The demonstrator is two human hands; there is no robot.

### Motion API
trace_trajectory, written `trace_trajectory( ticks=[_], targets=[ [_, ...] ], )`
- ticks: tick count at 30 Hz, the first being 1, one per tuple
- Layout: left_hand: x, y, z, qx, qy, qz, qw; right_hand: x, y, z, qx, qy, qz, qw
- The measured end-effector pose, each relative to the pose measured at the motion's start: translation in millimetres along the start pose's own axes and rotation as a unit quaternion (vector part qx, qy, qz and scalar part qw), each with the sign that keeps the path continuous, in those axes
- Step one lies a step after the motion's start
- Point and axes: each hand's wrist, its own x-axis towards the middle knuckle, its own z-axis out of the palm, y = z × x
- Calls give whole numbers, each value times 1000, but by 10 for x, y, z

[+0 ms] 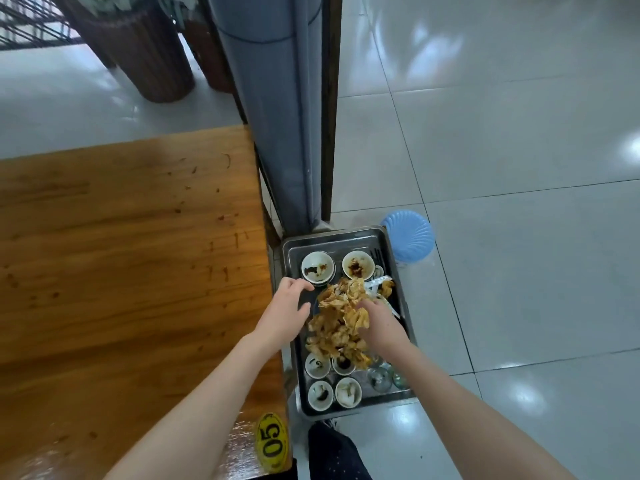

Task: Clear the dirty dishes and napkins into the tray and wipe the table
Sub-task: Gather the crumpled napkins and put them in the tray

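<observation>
The left hand [284,313] is released: its fingers are spread and lightly bent, holding nothing, above the left rim of the tray [346,233]. Its fingertips come close to the far-left bowl [317,268]; whether they touch it cannot be told. The right hand [377,327] is grasping, its fingers dug down into the heap of napkins [341,320] and curled round a wad of them.

The tray is a rectangular metal one, sitting lower than the worktop [121,254] and just off its right edge. At its far end, the far-left bowl and a second white bowl [358,265] stand side by side, both smeared with dark sauce. The napkins fill the middle from the left rim to the right. At the near end stand four small white bowls [320,395] in two rows with dark dregs in them, and to their right two clear glasses [379,379].

The napkins are crumpled and stained orange-brown, piled loosely, with the heap overlapping the near bowls. The wooden worktop carries no dishes but is speckled with brown spots and smears toward its right side. A yellow oval tag [272,441] reading 05 sits at its near corner. A pale blue stool [408,237] stands just beyond the tray's far right corner.
</observation>
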Motion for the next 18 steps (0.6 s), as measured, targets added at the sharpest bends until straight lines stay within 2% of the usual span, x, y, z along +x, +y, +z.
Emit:
trace_trajectory(
  ticks=[9,18],
  targets=[
    [-284,9,-411,1,41,12,999,-130,-333,-308,-13,58,-37,998],
    [-710,-210,-748,1,96,23,995,-337,-827,-316,-40,86,-70,993]
  ],
)
